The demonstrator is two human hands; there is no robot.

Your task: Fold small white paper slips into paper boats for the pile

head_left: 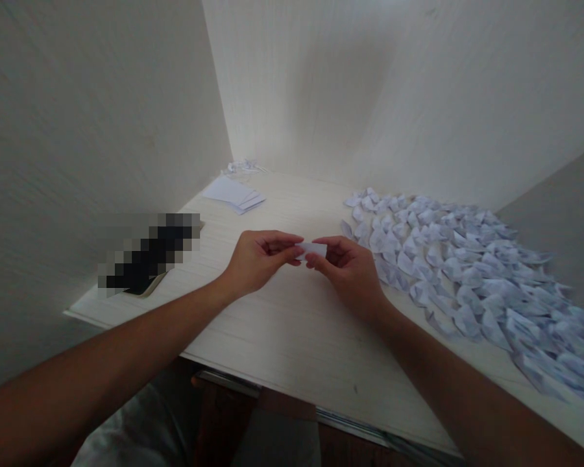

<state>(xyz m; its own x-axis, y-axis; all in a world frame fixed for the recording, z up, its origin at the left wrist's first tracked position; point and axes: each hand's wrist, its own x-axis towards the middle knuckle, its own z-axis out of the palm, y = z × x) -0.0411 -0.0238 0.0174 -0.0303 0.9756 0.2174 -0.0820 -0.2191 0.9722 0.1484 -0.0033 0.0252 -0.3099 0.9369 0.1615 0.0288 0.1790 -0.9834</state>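
Note:
A small folded piece of white paper (313, 248) is held up over the table between both hands. My left hand (260, 259) pinches its left end between thumb and fingers. At the other end, my right hand (348, 269) grips it in the same way, with the thumb on the near face. Part of the paper is hidden behind the fingertips. Just right of my right hand lie many small folded white paper pieces (433, 253), set close together in rows.
Flat white sheets (228, 191) lie at the back left of the pale table (292, 331). Behind them are crumpled white scraps (243, 166). A dark phone-like object (146, 282), partly pixelated, rests by the left wall. Walls rise at the left and back.

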